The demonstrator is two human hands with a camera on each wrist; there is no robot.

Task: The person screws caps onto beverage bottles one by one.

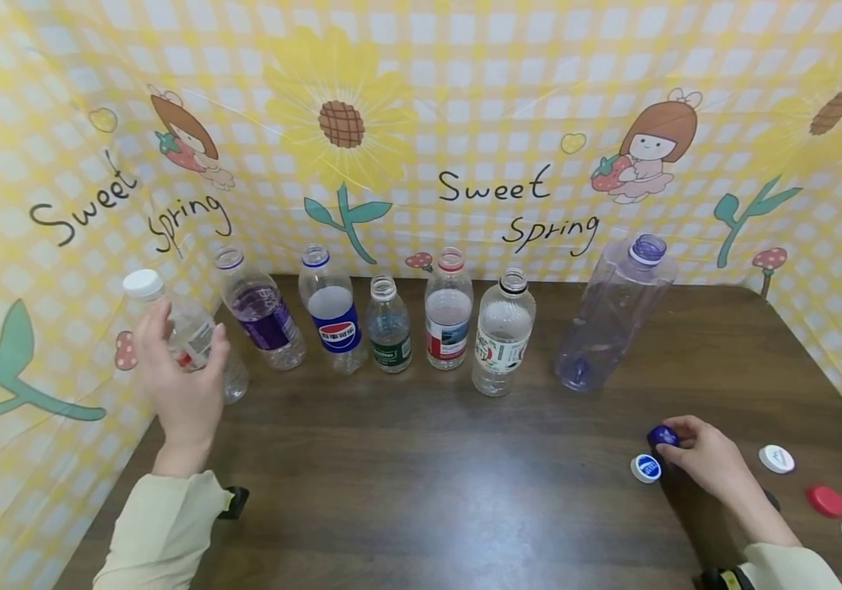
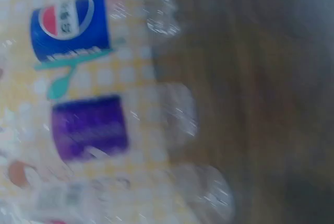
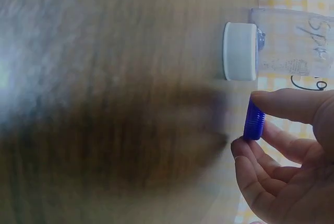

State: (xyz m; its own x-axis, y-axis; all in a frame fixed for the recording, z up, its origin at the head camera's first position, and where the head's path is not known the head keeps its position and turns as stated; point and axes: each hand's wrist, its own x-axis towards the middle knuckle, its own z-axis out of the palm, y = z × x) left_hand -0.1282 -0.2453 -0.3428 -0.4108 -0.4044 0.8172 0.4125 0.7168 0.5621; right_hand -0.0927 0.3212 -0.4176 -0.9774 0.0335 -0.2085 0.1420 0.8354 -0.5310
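At the left, my left hand [image 1: 181, 393] is raised in front of a clear bottle with a white cap [image 1: 142, 284], thumb and fingers spread apart and overlapping the bottle in the head view. That bottle's lower part [image 2: 206, 195] shows blurred in the left wrist view. Between its thumb and fingers my right hand [image 1: 708, 459] pinches a dark blue-purple bottle cap [image 3: 254, 118] by its edges, close over the table. Beside it lies a white-sided cap with a blue top [image 1: 645, 469].
Uncapped bottles stand in a row: a purple-label bottle [image 1: 264, 317], a Pepsi bottle [image 1: 336, 328], a small green-label bottle [image 1: 390, 348], a red-ringed bottle [image 1: 449, 319], a black-ringed bottle [image 1: 504, 344] and a large purple-tinted bottle [image 1: 613, 311]. Several caps, including a red cap [image 1: 826, 501], lie right.
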